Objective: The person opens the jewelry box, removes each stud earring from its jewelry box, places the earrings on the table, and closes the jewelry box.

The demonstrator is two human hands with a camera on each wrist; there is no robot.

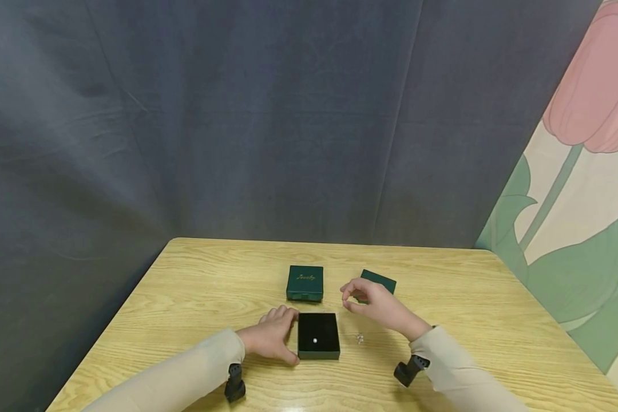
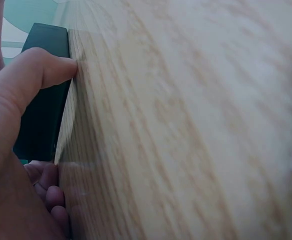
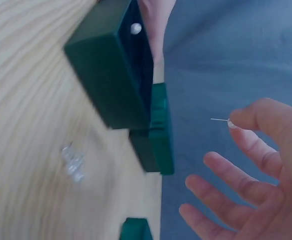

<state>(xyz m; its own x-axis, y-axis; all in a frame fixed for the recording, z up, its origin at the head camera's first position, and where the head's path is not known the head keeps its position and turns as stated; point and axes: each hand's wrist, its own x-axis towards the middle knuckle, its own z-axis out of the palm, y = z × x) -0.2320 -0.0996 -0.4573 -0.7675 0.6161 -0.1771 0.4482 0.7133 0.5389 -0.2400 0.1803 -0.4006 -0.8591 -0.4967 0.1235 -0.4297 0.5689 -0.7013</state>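
An open dark green jewelry box [image 1: 319,353] with a black insert stands on the table. One small pearl stud [image 1: 315,340] sits in the insert. My left hand [image 1: 273,335] holds the box at its left side, thumb at the near corner and fingers at the far one; in the left wrist view the thumb [image 2: 50,72] lies against the green wall. Raised to the right of the box, my right hand [image 1: 373,303] pinches a stud earring [image 3: 231,123] between thumb and index finger. Its thin pin points away from the fingertips, and the other fingers are spread.
Several small clear pieces [image 1: 360,338] lie on the table [image 1: 226,274] right of the open box. Behind it is a green box [image 1: 305,281] with gold lettering. Another green piece [image 1: 380,280] is partly hidden by my right hand. A dark curtain [image 1: 288,126] hangs behind the table.
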